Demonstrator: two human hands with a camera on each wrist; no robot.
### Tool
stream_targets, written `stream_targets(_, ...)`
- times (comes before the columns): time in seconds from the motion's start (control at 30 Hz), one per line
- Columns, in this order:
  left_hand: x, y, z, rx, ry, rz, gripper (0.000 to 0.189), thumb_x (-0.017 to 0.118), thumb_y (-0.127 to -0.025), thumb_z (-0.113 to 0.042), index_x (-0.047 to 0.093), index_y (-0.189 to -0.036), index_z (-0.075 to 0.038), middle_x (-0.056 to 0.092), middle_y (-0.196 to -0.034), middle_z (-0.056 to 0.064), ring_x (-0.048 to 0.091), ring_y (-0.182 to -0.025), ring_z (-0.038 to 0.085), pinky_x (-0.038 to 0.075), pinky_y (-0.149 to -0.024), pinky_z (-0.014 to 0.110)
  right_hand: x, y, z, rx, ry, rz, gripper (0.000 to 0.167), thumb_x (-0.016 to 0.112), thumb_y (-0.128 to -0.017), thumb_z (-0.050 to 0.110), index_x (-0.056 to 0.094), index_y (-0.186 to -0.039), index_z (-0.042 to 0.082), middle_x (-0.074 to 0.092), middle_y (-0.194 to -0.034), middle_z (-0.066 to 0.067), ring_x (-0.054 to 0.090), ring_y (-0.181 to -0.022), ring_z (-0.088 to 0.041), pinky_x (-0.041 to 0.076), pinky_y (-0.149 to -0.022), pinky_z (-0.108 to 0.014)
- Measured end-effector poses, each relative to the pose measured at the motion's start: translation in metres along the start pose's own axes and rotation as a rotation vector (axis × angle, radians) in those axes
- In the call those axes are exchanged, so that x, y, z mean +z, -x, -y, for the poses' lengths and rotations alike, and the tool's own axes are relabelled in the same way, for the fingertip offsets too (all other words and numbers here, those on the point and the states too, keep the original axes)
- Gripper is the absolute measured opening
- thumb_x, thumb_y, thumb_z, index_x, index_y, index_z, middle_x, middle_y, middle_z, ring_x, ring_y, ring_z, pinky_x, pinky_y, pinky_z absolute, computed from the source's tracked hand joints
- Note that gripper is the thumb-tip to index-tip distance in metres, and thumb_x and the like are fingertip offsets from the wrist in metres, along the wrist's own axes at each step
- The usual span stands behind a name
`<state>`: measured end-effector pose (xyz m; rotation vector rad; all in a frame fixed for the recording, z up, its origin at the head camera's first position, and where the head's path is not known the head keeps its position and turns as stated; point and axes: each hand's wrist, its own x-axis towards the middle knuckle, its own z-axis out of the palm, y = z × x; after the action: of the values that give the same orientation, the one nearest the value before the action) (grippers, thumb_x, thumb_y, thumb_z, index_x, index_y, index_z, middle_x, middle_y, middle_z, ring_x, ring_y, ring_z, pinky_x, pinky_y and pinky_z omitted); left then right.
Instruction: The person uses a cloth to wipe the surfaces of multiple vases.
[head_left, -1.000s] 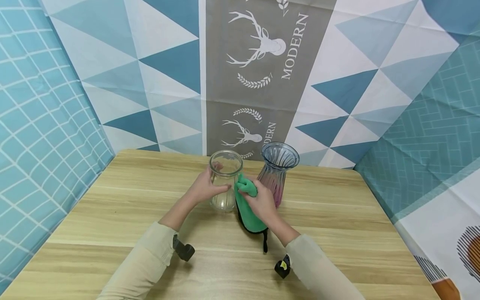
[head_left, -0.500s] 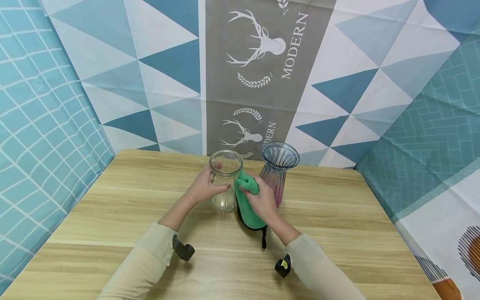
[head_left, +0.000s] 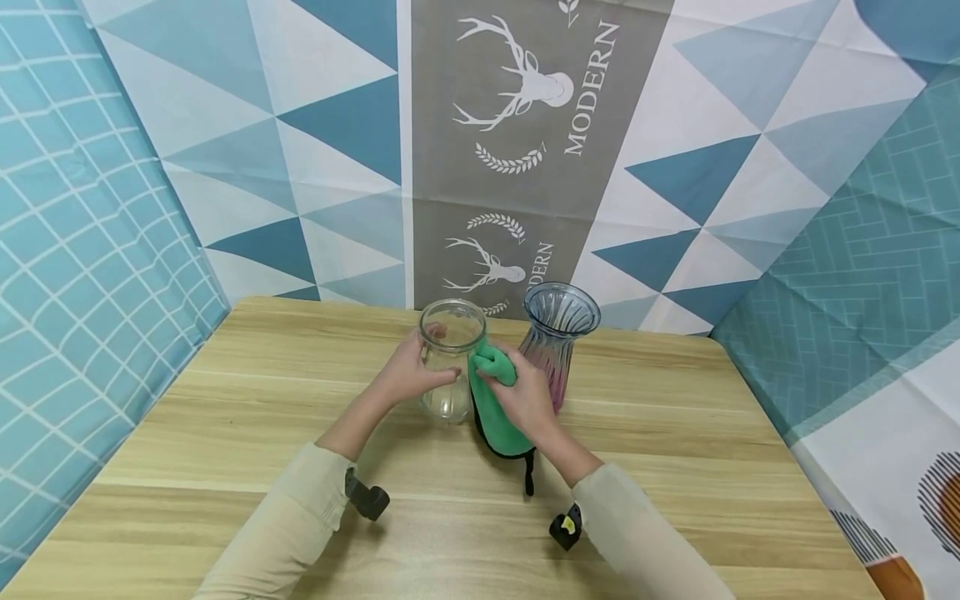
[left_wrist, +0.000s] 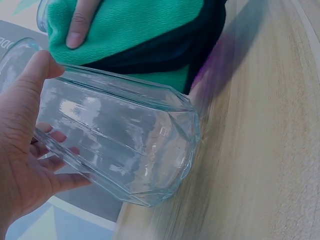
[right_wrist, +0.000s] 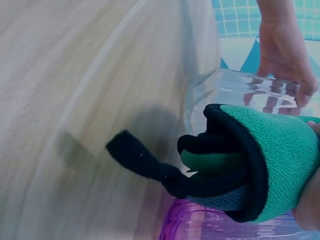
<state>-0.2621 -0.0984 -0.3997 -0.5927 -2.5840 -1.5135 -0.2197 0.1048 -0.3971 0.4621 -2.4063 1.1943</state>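
Observation:
A clear glass jar (head_left: 447, 404) stands upright near the back of the table. My left hand (head_left: 407, 372) grips it round the side, thumb in front; in the left wrist view the thumb lies along the jar (left_wrist: 120, 130) and the fingers go round the other side. My right hand (head_left: 527, 402) holds a folded green cloth (head_left: 502, 429) with black edging, bunched at the top. The cloth is right at the jar's right side. Its black strap (right_wrist: 140, 157) hangs down in the right wrist view. The fingers under the cloth are partly hidden.
A ribbed glass vase (head_left: 561, 333), blue-grey above and pink below, stands just behind and right of my right hand. The wooden table (head_left: 315, 333) ends at a patterned cloth backdrop (head_left: 480, 100). A black wrist camera (head_left: 367, 496) sits at my left cuff.
My right hand has shifted very slightly with the cloth, and the cloth's lower end and strap sit a little higher. The left hand and jar have stayed in place.

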Motion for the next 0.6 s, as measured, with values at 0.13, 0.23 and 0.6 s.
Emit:
stream_targets(0.13,-0.0002,-0.0003,-0.0011,-0.001,0.014,0.010,0.070,0.077,-0.071,-0.022,0.045,-0.130,-0.005,0.052,-0.130,0.019,0.046,-0.125,0.035,0.037,-0.107,0.051,0.0006,0.0035,-0.0023,0.022,0.031,0.038,0.041,0.073,-0.082,0.019,0.062,-0.120,0.008,0.068,-0.111,-0.012,0.066,-0.099,-0.027,0.054,-0.081,-0.041)
stream_targets(0.23,-0.0003,-0.0008,-0.0009,0.003,0.023,0.016,0.070,0.076,-0.071,-0.021,0.044,-0.130,-0.003,0.050,-0.130,0.022,0.046,-0.125,0.036,0.036,-0.107,0.051,0.0007,0.0054,-0.0034,0.050,0.044,0.068,0.041,0.072,-0.082,0.020,0.062,-0.120,0.011,0.068,-0.113,-0.011,0.065,-0.100,-0.027,0.053,-0.082,-0.042)
stream_targets(0.6,0.0012,-0.0013,-0.0005,-0.004,0.022,0.023,0.073,0.076,-0.071,-0.021,0.041,-0.132,0.001,0.049,-0.131,0.022,0.045,-0.125,0.036,0.035,-0.107,0.052,-0.0002,0.0060,-0.0057,0.033,-0.008,0.024,0.040,0.073,-0.081,0.016,0.061,-0.119,0.009,0.068,-0.113,-0.012,0.064,-0.103,-0.027,0.054,-0.085,-0.040)
